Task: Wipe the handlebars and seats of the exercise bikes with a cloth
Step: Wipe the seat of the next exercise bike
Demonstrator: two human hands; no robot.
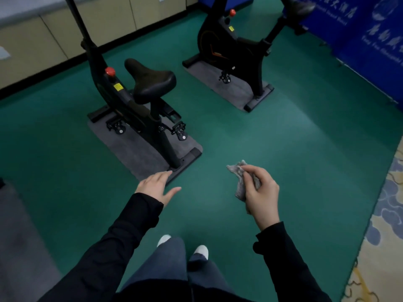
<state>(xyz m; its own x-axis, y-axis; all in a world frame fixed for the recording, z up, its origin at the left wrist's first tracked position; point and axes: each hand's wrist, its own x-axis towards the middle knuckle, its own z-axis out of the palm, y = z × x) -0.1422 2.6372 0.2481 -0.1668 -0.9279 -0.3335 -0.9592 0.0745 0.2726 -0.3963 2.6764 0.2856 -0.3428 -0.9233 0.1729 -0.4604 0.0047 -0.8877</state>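
**Over green floor (294,138), grey cloth (238,180) bunched in right hand (261,190)**

Well short of both machines, the person stood with both arms held forward in black sleeves. The right hand gripped the crumpled cloth, fingers and thumb curled round it, with one ragged end sticking out past the fingertips toward the left. The cloth hung in the air above the floor and touched nothing else. The left hand (156,186) was flat and empty, palm down, fingers straight and thumb spread; in the view it overlapped the near end of a grey mat (139,153). On that mat stood the nearer exercise bike (135,110), black, with a red knob (109,71) and a yellow sticker on its frame and a broad black saddle (150,80). A second exercise bike (231,46) stood on its own mat farther back to the right, its seat (296,5) blurred at the top edge. Beige cabinets (65,31) lined the far wall at left, a blue banner (370,35) with white lettering stood at right, and a patterned carpet (383,214) bordered the floor there. White shoe tips (201,250) showed below the person's jeans.
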